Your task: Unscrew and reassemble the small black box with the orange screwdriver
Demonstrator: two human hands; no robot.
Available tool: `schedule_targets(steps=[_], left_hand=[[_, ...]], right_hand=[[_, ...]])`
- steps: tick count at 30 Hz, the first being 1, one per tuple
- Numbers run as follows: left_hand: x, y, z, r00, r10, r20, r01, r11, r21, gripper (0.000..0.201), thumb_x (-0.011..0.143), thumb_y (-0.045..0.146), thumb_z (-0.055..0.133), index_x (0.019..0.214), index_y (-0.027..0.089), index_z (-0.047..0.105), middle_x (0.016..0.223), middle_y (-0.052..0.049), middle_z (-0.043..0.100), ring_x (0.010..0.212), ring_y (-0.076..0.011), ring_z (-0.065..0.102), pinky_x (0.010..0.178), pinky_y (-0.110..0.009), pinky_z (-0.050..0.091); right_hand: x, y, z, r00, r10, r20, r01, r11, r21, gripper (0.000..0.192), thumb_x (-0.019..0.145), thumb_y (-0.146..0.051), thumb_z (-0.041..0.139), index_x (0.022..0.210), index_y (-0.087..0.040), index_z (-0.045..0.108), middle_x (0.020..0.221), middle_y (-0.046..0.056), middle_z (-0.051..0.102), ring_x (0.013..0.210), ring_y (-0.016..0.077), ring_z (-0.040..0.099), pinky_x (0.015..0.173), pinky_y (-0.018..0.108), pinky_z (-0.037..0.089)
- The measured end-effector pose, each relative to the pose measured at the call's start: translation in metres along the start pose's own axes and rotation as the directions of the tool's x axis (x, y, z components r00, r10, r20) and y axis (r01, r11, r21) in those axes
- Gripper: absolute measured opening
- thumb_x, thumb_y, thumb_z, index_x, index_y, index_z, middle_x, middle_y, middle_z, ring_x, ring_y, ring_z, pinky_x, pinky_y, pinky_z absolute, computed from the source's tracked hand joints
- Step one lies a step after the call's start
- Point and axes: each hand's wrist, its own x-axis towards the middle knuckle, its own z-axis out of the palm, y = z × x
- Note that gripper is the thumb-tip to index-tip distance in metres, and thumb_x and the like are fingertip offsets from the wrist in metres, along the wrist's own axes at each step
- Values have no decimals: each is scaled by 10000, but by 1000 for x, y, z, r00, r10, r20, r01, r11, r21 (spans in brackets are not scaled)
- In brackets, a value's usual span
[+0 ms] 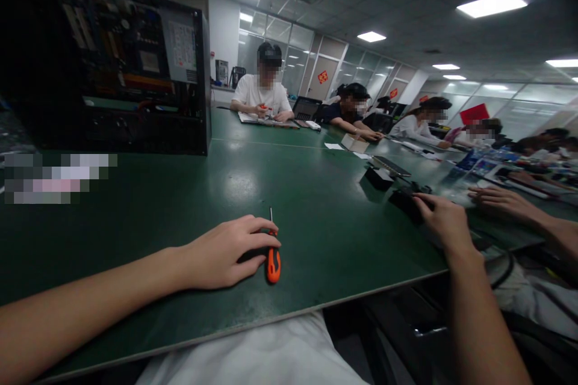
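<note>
My left hand (226,252) rests palm down on the green table. Its fingers are apart and bent slightly, with the fingertips touching an orange and black screwdriver (273,264). The screwdriver lies on the tabletop, its thin metal shaft pointing away from me. Out to the right, my right hand (445,219) has its fingers closed at a dark black object (406,203) near the table edge. That object is blurred, and its kind cannot be made out. Just beyond it is a small black box (379,177).
An opened computer case (135,72) stands at the left, its inner boards showing. The green table (316,222) stretches away to several people seated along it. A co-worker's hand (506,201) is close on my right, near clear plastic bottles (478,162). A cardboard box (354,143) sits farther back.
</note>
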Motion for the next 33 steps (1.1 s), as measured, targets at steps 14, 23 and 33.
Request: schedule_targets(steps=[14,23,33], left_hand=[[1,-3,1,1000,-3,25,2,1000,29,380,971,203,541,1336,254,637,1440,-93,566,1273,-268,573,1085,-427,488],[3,-2,2,1000,-10,27,9,1000,22,371,968,213,553,1325,263,642,1431,-88,572,1258,-272,581,1073,-434,495],[3,0,0,1000,-4,18,4,1000,9,376,954,185,565,1311,266,651,1409,-86,590,1245,-268,590,1055,-415,507]], right_hand=[[3,4,4,991,83,109,-84,997,1,469,921,-405,476,1245,-196,745,1173,124,754,1019,296,703,857,354,514],[21,7,2,961,58,272,-58,998,-8,470,905,-356,442,1223,-184,744,1073,135,757,896,275,693,793,360,520],[69,-8,-22,926,-22,377,14,1000,25,202,813,-203,607,883,-151,789,1042,143,753,921,260,663,832,325,456]])
